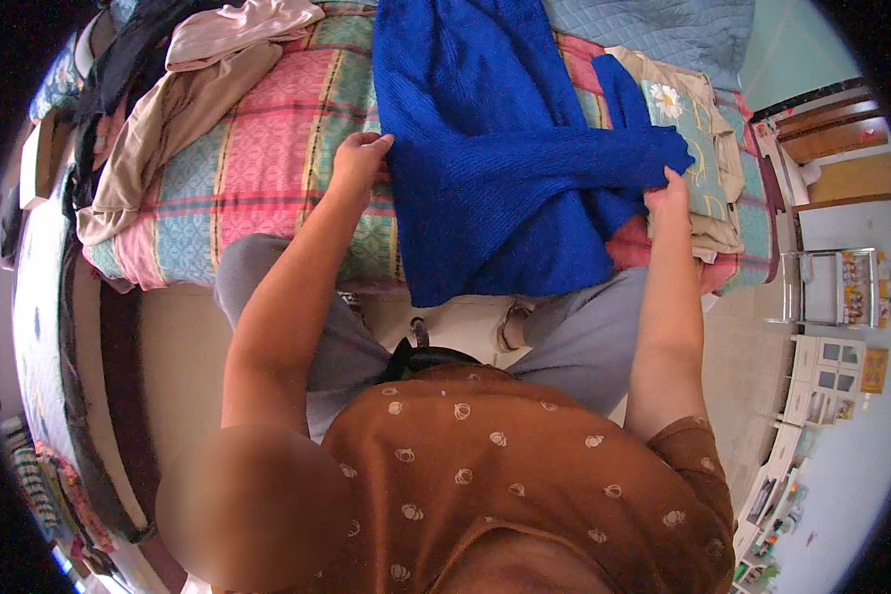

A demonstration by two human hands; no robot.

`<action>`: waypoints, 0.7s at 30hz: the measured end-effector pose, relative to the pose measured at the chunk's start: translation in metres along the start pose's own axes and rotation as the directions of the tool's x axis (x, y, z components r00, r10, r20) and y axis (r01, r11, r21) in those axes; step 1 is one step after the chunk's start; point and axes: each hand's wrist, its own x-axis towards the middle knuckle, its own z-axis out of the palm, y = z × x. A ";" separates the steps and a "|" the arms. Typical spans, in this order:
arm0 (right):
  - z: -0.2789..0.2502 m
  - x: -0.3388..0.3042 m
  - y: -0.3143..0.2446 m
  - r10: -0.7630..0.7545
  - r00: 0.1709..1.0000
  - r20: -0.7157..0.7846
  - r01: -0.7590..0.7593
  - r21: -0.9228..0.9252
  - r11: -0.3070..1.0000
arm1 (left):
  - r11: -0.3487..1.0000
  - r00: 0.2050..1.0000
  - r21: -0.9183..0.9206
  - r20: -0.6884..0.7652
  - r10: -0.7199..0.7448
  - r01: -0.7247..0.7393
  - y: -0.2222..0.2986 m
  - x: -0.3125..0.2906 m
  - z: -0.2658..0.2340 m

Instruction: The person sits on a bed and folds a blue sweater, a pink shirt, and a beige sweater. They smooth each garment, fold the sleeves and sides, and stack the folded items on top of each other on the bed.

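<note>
A bright blue knitted sweater lies spread on the plaid bedcover, its lower part hanging over the bed's near edge. One sleeve stretches across it to the right. My left hand is closed in a pinch at the sweater's left edge. At the right, my right hand is closed on the end of the sleeve. Beside that sleeve end lies a stack of folded clothes, with a pale green garment bearing a white daisy on top of beige cloth.
Beige trousers-like cloth and a pale pink garment lie at the bed's left. A light blue quilted cover is at the far right. My knees, in grey trousers, are against the near edge. White cabinets stand along the right.
</note>
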 end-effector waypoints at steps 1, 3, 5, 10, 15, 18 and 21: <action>-0.011 0.004 -0.005 -0.120 0.991 -0.054 0.114 -0.103 0.988 | 0.999 0.998 -0.024 0.052 -0.028 0.029 -0.003 0.001 -0.001; -0.016 -0.018 0.003 -0.336 0.934 -0.120 0.284 -0.322 0.903 | 0.993 0.987 -0.061 0.129 -0.093 0.102 -0.011 -0.007 -0.008; 0.024 -0.079 0.041 -0.901 0.348 0.260 0.652 -0.757 0.034 | 0.990 0.994 -0.095 0.055 -0.098 0.103 -0.015 -0.037 -0.005; 0.117 -0.189 0.114 -0.340 0.093 0.936 0.934 -0.201 -0.297 | 0.988 0.986 -0.011 0.068 -0.154 0.155 -0.045 -0.072 0.004; 0.159 -0.193 0.165 0.143 0.304 0.942 0.852 -0.202 -0.483 | 0.970 0.980 -0.208 0.180 -0.089 0.126 -0.060 -0.113 0.014; 0.169 -0.206 0.150 0.082 0.405 0.911 0.879 -0.362 -0.311 | 0.992 0.979 -0.108 0.200 -0.046 0.068 -0.078 -0.117 0.014; 0.160 -0.196 0.137 0.131 0.500 0.856 0.828 -0.428 -0.363 | 0.996 0.986 -0.033 0.143 -0.081 0.087 -0.091 -0.121 0.016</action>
